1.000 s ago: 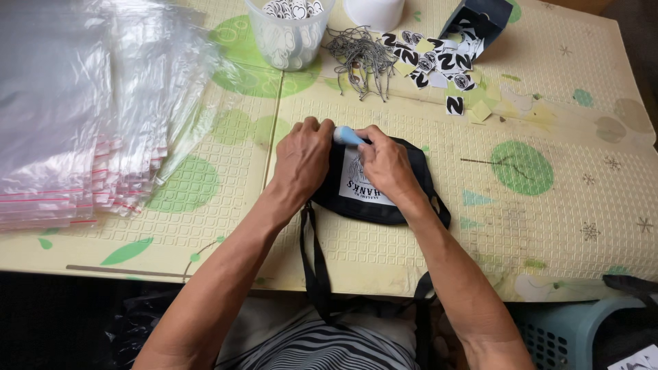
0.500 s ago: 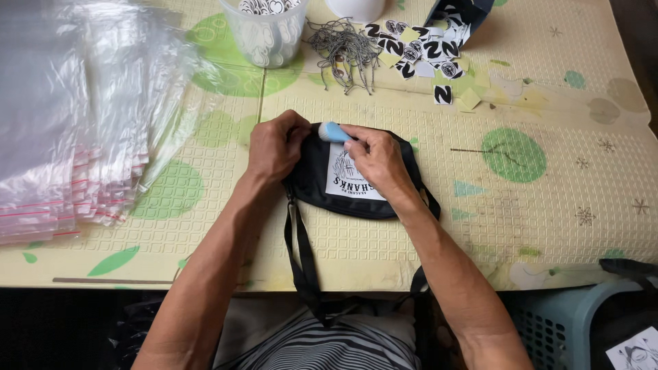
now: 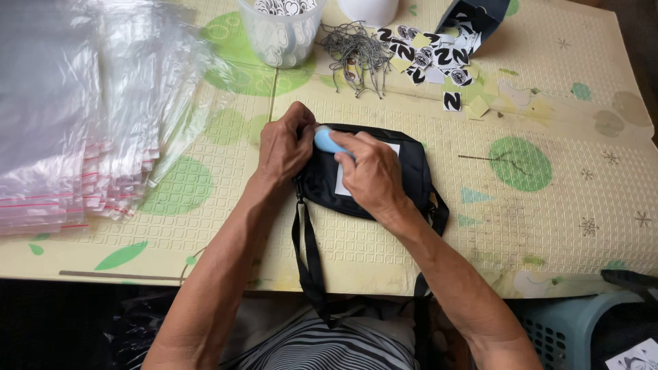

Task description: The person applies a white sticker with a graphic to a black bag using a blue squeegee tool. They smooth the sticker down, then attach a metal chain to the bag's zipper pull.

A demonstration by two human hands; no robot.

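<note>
A small black bag (image 3: 411, 171) with a white label lies on the cream foam mat (image 3: 548, 226); its black strap (image 3: 308, 260) hangs off the near edge. My left hand (image 3: 284, 145) pinches the bag's upper left corner. My right hand (image 3: 370, 171) rests on the bag and holds a light blue, rounded object (image 3: 325, 140) against the same corner. What sits between the fingertips is hidden.
A stack of clear zip bags (image 3: 75, 123) fills the left side. At the back stand a clear tub of stickers (image 3: 279, 31), a bundle of grey strings (image 3: 356, 51), loose black-and-white tags (image 3: 432, 58) and a dark box (image 3: 476, 14). A teal basket (image 3: 569, 329) sits below right.
The view has shifted slightly. Both hands stay at the bag's upper left corner; the right hand has slid a little further over the white label.
</note>
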